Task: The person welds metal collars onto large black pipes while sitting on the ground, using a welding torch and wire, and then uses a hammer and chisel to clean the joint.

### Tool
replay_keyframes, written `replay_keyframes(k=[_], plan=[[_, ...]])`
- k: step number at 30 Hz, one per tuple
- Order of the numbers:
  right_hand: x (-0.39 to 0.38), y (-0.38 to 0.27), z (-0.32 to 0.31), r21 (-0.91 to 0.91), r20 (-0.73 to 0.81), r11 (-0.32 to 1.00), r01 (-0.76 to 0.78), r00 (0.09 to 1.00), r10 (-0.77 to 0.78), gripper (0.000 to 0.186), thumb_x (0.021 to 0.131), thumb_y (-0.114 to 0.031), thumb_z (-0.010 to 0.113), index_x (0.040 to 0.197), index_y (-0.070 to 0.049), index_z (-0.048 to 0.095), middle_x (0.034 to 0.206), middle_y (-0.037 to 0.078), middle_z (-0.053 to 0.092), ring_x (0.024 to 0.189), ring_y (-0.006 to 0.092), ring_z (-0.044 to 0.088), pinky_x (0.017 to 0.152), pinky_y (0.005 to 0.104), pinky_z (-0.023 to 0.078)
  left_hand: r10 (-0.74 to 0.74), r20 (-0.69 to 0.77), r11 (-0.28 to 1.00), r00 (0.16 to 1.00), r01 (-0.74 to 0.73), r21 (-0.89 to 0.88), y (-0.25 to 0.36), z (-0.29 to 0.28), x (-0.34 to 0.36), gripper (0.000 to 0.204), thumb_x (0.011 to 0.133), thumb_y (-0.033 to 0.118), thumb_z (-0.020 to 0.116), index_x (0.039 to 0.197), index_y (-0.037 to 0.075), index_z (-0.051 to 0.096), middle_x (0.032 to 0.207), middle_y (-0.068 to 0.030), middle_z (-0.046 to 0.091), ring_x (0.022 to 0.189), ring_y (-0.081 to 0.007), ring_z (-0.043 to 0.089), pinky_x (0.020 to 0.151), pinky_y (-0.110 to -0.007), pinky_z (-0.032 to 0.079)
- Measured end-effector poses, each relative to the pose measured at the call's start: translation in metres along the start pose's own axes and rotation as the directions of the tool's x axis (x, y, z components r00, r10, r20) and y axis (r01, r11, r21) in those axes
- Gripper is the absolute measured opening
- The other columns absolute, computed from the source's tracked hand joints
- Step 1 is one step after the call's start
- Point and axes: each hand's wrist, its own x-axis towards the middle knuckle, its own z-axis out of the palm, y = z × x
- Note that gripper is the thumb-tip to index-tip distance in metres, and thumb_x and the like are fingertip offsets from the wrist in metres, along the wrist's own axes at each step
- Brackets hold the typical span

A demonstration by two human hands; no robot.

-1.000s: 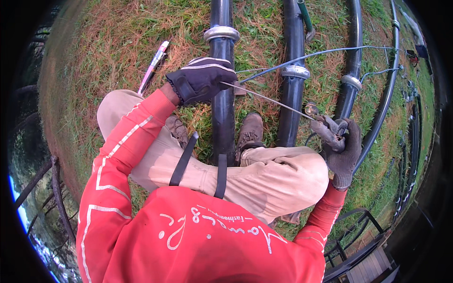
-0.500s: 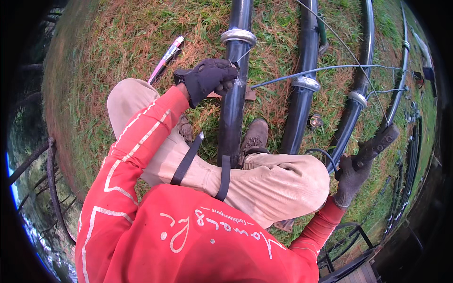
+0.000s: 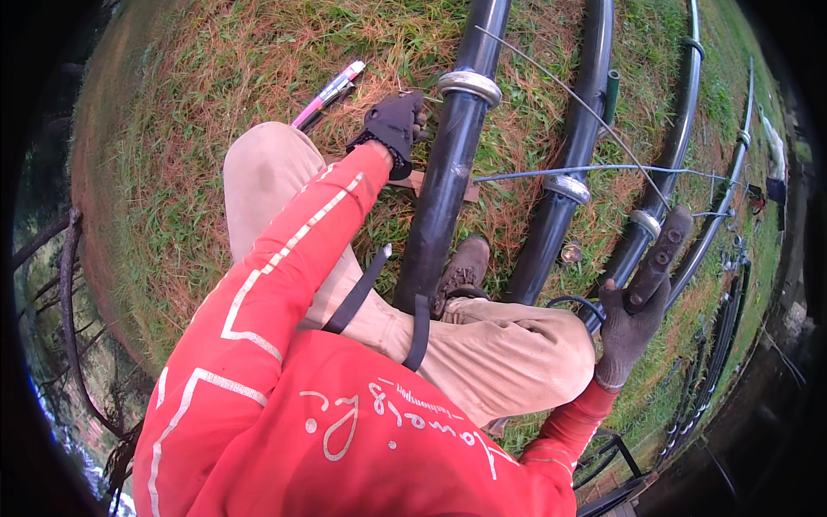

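Observation:
A long black pipe (image 3: 446, 164) with a silver collar (image 3: 469, 85) lies in front of me, between my boots. My left hand (image 3: 392, 129), in a dark glove, is just left of this pipe with its fingers curled closed. What they hold, if anything, is too small to make out; a pale thin line shows near the fingertips. At the right, my gloved right hand (image 3: 633, 323) grips a dark, tube-shaped electrode holder (image 3: 662, 254). From its tip a long thin rod (image 3: 573, 102) slants up and left over the neighbouring pipes, its far end near the first pipe.
More black pipes (image 3: 586, 112) with silver collars lie to the right. A brown block (image 3: 470, 191) sits under the first pipe. A grey-blue cable (image 3: 525, 174) crosses rightward. A pink-and-white tube-like thing (image 3: 330, 93) lies on the grass. Dark straps (image 3: 362, 291) hang over my trousers.
My left hand has come off the top of the pipe to its left side. My right hand with the electrode holder is higher and farther left in view. The whole view has shifted slightly.

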Motion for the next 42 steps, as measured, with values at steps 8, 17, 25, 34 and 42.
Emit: replay_keyframes(k=[8,17,25,34,42], plan=[[-0.004,-0.012,-0.003,-0.162,0.006,0.986,-0.039,0.999,0.04,0.084,0.078,-0.006,0.093,0.152,0.005,0.053,0.141,0.016,0.066,0.13,0.0243,0.062,0.111,0.0375,0.048,0.051,0.005,0.964,0.999,-0.05,0.26,-0.029,-0.001,0.012,0.017,0.1,0.026,0.073,0.095,0.01,0.071,0.077,-0.0004,0.065,0.06,-0.0121,0.058,0.058,-0.031,0.055],[-0.005,-0.021,0.005,-0.042,0.063,0.999,-0.022,0.998,0.024,0.096,0.079,-0.012,0.098,0.159,-0.002,0.047,0.154,0.014,0.056,0.139,0.0239,0.056,0.116,0.0397,0.046,0.158,0.181,0.872,0.971,-0.223,0.435,-0.046,-0.017,0.008,0.022,0.096,0.028,0.081,0.087,0.009,0.075,0.07,-0.0003,0.063,0.059,-0.0117,0.058,0.057,-0.03,0.051],[-0.002,-0.024,0.003,0.019,0.111,0.999,-0.045,0.993,0.043,0.091,0.083,-0.015,0.096,0.159,-0.003,0.048,0.151,0.013,0.057,0.138,0.0239,0.056,0.116,0.0396,0.045,0.057,0.182,0.966,0.982,-0.1,0.237,-0.051,-0.014,0.009,0.018,0.095,0.028,0.082,0.093,0.011,0.077,0.071,0.0021,0.064,0.06,-0.0089,0.056,0.055,-0.027,0.047],[-0.011,-0.024,0.005,-0.017,0.114,0.999,-0.045,0.992,0.047,0.088,0.082,-0.011,0.094,0.157,0.0,0.048,0.149,0.012,0.058,0.134,0.0234,0.058,0.114,0.0393,0.047,0.434,-0.114,0.847,0.894,-0.361,0.391,-0.089,-0.03,0.062,0.025,0.099,0.035,0.074,0.087,0.012,0.075,0.074,-0.0022,0.065,0.063,-0.0136,0.059,0.06,-0.035,0.052],[-0.016,-0.035,0.013,0.024,0.096,0.997,-0.076,0.993,0.073,0.089,0.081,-0.008,0.093,0.157,0.0,0.048,0.148,0.014,0.059,0.134,0.0238,0.058,0.113,0.039,0.049,0.094,-0.082,0.981,0.992,-0.078,0.179,-0.063,0.009,0.035,0.023,0.1,0.034,0.067,0.091,0.013,0.066,0.078,-0.0009,0.062,0.062,-0.0137,0.058,0.058,-0.032,0.055]])
